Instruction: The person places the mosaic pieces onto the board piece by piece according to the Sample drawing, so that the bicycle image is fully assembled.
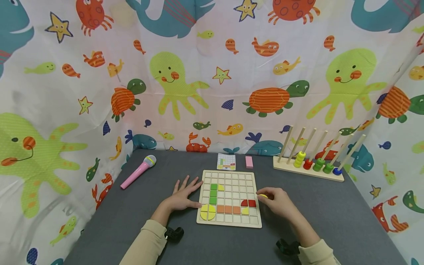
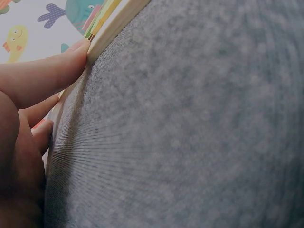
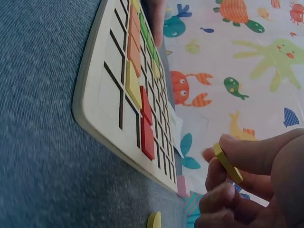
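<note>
A wooden grid board lies on the dark table, with green, yellow, orange and red flat tiles in some of its squares. My left hand is spread at the board's left side, its thumb and fingertips touching the edge; the left wrist view shows the thumb against that wooden edge. Just off the board's right edge, my right hand pinches a small yellow tile between thumb and fingers. Below that hand in the right wrist view, another yellow piece rests on the table.
Behind the board lie a printed pattern card and a pink block. A pink toy microphone is at the left. At the back right stands a peg rack with coloured beads. A curtain with sea animals hangs behind the table.
</note>
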The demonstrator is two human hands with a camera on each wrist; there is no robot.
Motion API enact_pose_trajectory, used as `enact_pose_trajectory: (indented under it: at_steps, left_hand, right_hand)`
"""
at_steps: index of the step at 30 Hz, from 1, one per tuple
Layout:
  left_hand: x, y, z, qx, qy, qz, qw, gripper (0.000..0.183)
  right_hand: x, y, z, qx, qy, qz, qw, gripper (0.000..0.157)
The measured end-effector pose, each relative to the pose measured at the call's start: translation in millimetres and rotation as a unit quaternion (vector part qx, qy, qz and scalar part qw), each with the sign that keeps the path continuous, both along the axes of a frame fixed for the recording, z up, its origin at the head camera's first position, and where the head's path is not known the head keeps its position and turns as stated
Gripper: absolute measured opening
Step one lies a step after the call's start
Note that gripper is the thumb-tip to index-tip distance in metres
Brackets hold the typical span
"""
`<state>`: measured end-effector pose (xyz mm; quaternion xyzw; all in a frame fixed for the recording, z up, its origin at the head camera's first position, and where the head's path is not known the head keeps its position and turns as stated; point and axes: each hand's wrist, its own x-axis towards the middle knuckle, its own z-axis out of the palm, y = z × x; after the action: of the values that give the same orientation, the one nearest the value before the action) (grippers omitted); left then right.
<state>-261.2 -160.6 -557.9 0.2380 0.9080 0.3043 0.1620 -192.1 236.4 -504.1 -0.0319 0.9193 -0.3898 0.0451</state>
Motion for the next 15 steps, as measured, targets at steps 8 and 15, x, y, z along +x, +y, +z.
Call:
enact_pose_trajectory:
  at_steps: [8, 15]
  left_hand:
    - [-0.2, 0.4, 0.2, 0.003, -0.002, 0.003, 1.0000, 0.095]
    - [-0.4, 0.9, -0.7, 0.002, 0.000, 0.004, 1.0000, 0.095]
  right_hand:
    - [-0.8, -10.3, -1.1, -0.047, -0.029, -0.008, 0.998, 0.015]
    - [-0.9, -16.6, -7.4, -0.043, -0.036, 0.015, 0.998, 0.012]
